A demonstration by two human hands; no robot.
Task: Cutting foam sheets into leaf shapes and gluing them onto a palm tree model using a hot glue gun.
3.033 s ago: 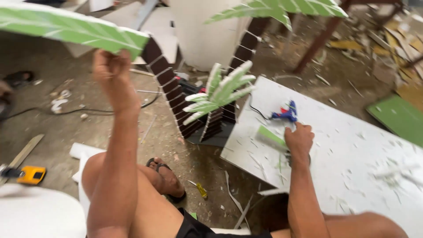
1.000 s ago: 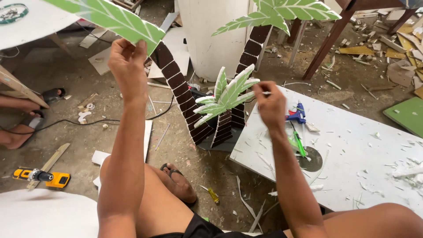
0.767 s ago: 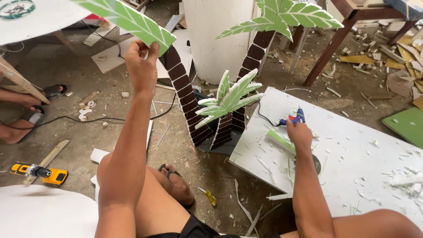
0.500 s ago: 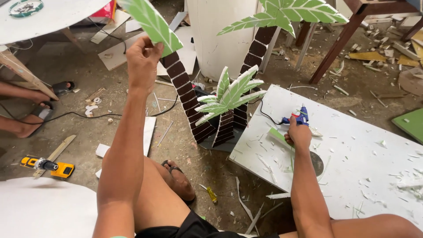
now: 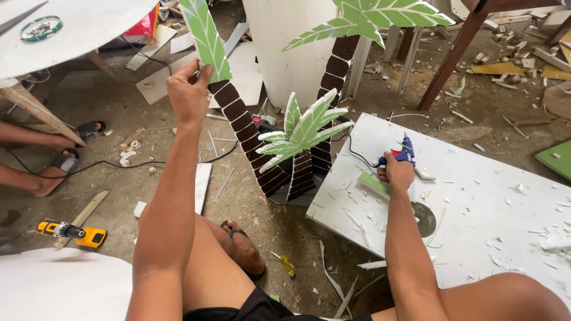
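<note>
Head view: the left hand (image 5: 189, 90) is raised, its fingers and thumb pinched on the lower end of a green palm leaf (image 5: 206, 37) cut from flat board and marked with white veins. The leaf stands nearly upright above the hand, right at the top of a leaning brown-and-white striped trunk (image 5: 250, 139).

The right hand (image 5: 397, 173) lies low on a white board (image 5: 476, 208) resting on the floor, closed around a blue glue gun (image 5: 405, 153) whose black cord (image 5: 357, 156) runs off the board's left edge. Under the wrist lies a loose green leaf strip (image 5: 372, 183), and just beside the forearm sits a dark round disc (image 5: 424, 217). White scraps are scattered across the board.

Between the two arms stands a small palm tree (image 5: 302, 142) with pale green fronds; behind it rises a taller palm tree (image 5: 357, 24), its striped trunk reaching up to broad leaves near a white cylinder (image 5: 285, 41).

On the dirt floor (image 5: 148, 148) at the left, a yellow power drill (image 5: 74, 232) lies beside a wooden strip. Another person's sandalled feet (image 5: 53, 172) show at the left edge. The wearer's own sandalled foot (image 5: 241, 252) rests near a small yellow screwdriver (image 5: 286, 266).
</note>
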